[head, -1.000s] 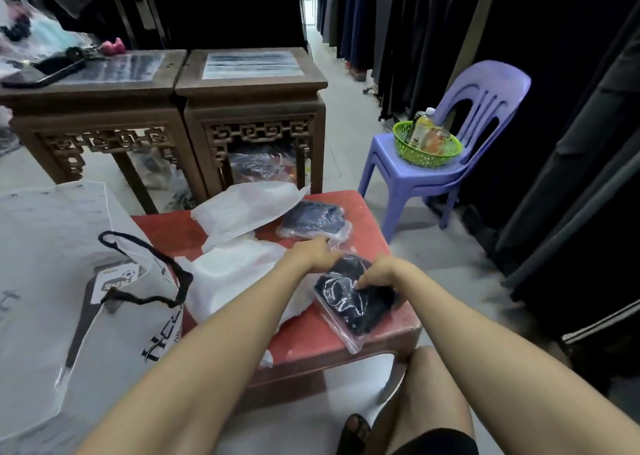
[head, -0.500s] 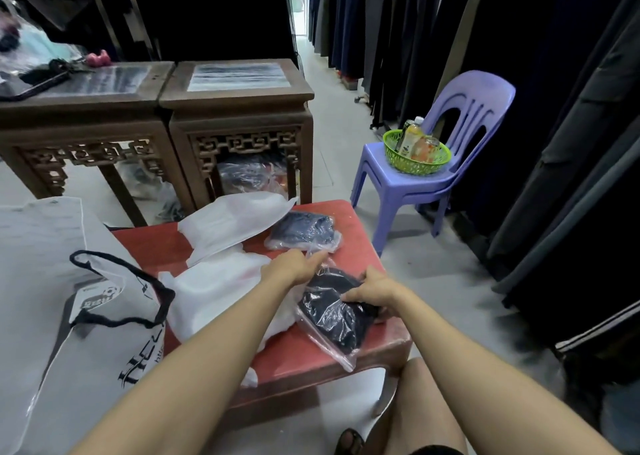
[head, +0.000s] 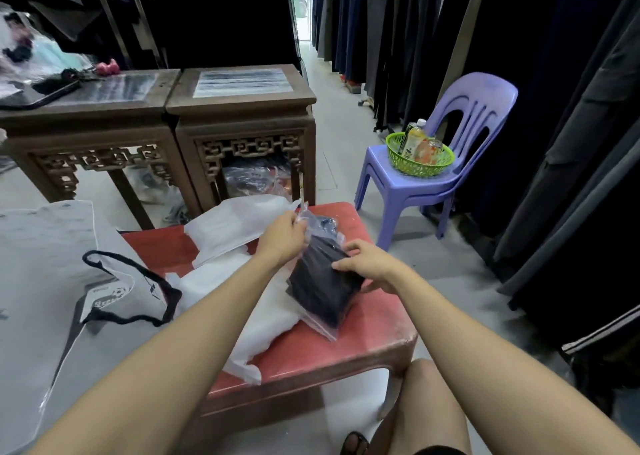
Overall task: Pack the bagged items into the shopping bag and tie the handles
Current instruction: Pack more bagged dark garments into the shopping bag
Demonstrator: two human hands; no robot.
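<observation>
Bagged items (head: 322,281) now sit stacked, ready to pack together. Left hand (head: 282,238) pinches the plastic top; right hand (head: 367,267) cups the side.

A bagged garment (head: 323,283) is lying on the low table (head: 367,333), a second garment (head: 327,223) showing behind it, shopping bags (head: 235,227) lying left of both. Carved tables (head: 242,122) are standing behind; rightward, a basket (head: 420,172) is sitting on a chair (head: 485,101).

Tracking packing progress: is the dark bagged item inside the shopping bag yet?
Out: the bagged item is on the red table, left hand pinching it.
</observation>
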